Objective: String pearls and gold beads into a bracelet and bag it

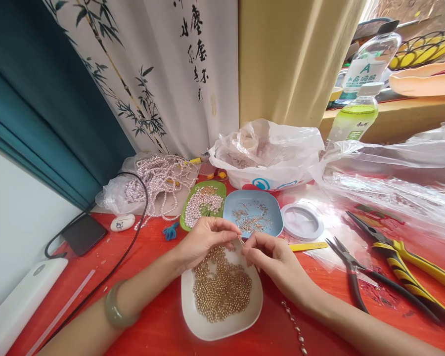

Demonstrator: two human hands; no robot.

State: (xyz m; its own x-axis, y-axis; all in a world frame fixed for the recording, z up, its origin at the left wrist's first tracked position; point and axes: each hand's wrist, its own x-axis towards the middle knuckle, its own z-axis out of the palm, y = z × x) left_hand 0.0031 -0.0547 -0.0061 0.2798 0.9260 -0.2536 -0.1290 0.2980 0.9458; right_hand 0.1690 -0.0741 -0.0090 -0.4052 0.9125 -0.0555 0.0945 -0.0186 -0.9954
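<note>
My left hand (203, 240) and my right hand (272, 259) meet fingertip to fingertip over the far rim of a white dish (193, 316) of small gold beads (220, 289). Between the fingertips is a thin metal pin (241, 241); my right hand pinches it. My left hand's fingers are pinched at the pin's tip, what they hold is too small to see. A pale green bangle (114, 306) circles my left wrist. Just beyond the hands are a blue dish (270, 207) of metal pins and a green dish (187, 207) of pale pearls.
Pliers with black handles (352, 277) and yellow-black handles (404, 259) lie at the right. A round clear lid (302, 221), plastic bags (267, 153), pearl strands (159, 180), a phone (84, 234) with cable and bottles (354, 116) surround the red table (152, 331).
</note>
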